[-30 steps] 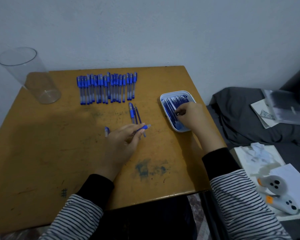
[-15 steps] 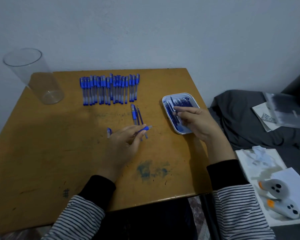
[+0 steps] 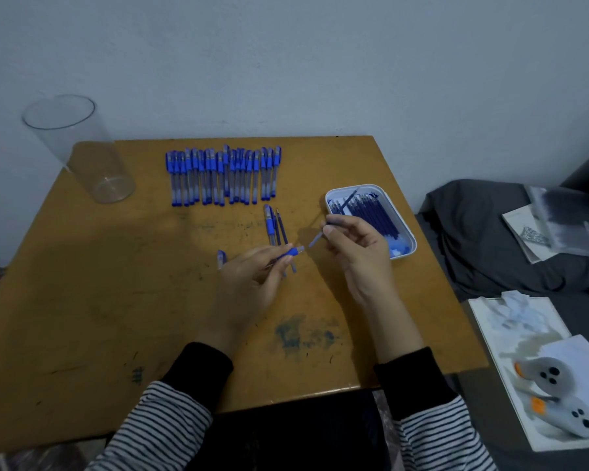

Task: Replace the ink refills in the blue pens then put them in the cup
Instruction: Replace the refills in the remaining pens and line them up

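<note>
Yellow-brown wooden table [image 3: 82,300] fills the middle of the frame, in front of a pale wall. At its upper left corner stands a clear plastic cup [image 3: 82,147], and a row of blue pens [image 3: 223,176] lies at top centre. In the centre the left hand [image 3: 252,283] grips a pen barrel [image 3: 291,252] between thumb and fingers. The right hand [image 3: 357,249] pinches a thin ink refill [image 3: 316,239], its lower end near the barrel but apart. Behind this hand a white tray [image 3: 354,187] holds more refills [image 3: 371,215]
</note>
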Demonstrator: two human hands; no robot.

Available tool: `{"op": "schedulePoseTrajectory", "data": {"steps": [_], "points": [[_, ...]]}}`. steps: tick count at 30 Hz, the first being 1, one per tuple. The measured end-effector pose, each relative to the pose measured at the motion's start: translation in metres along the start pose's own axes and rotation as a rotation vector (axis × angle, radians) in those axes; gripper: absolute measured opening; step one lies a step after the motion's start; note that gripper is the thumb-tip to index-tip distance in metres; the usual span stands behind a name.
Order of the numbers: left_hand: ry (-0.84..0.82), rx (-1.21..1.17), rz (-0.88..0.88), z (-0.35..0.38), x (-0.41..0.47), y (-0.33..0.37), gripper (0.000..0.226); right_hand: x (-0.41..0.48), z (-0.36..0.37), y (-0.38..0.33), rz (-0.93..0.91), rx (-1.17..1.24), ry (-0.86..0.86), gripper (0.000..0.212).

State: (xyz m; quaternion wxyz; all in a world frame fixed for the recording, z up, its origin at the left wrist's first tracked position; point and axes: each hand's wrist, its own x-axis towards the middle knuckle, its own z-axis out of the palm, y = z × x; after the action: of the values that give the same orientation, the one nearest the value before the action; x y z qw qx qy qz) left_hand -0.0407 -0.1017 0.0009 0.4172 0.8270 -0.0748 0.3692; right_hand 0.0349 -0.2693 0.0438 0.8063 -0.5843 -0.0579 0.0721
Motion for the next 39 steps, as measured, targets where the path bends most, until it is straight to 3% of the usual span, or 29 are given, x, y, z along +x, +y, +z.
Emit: {"op": "schedulePoseTrajectory", "data": {"steps": [28, 34, 39], "points": [[0.036, 0.045, 0.023, -0.002, 0.000, 0.000, 0.020, -0.006, 0.014, 0.008, 0.007, 0.069, 0.046, 0.020], [0.046, 0.074, 0.041, -0.003, 0.002, 0.002, 0.022, -0.009, 0.014, 0.007, -0.097, -0.009, 0.073, 0.020], [0.070, 0.074, 0.046, -0.002, 0.002, 0.003, 0.022, -0.019, 0.017, 0.003, -0.288, -0.240, 0.074, 0.016]]}}
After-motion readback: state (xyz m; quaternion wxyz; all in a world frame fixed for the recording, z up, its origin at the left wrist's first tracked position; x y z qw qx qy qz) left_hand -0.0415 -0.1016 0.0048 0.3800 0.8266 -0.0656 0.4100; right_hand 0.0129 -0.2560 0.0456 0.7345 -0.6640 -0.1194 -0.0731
